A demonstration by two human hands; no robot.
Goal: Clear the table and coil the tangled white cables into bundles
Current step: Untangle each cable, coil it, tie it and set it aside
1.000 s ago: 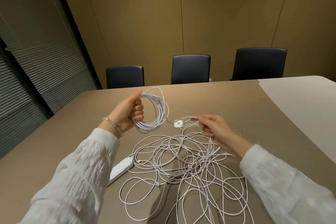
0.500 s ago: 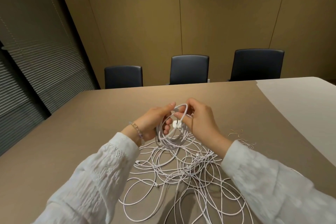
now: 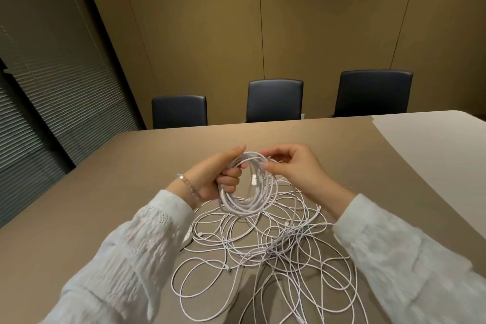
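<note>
A coiled bundle of white cable (image 3: pixel 247 206) hangs upright above the table. My left hand (image 3: pixel 221 175) grips its upper left side, thumb over the top. My right hand (image 3: pixel 294 166) pinches the strands at the coil's top right between thumb and fingers. A small white plug (image 3: pixel 254 179) dangles inside the loop. Under both hands a big tangle of loose white cables (image 3: pixel 276 252) sprawls over the brown table (image 3: pixel 105 192). A white adapter block (image 3: pixel 187 238) peeks out from behind my left sleeve, mostly hidden.
Three dark chairs (image 3: pixel 274 100) stand along the table's far edge before a tan panelled wall. A lighter section of tabletop (image 3: pixel 434 155) lies to the right. Slatted blinds (image 3: pixel 52 87) cover the left wall.
My right hand brought the plug end from the right over to the coil, and both hands now meet at its top. The coil has turned to hang lower, and the view has tilted.
</note>
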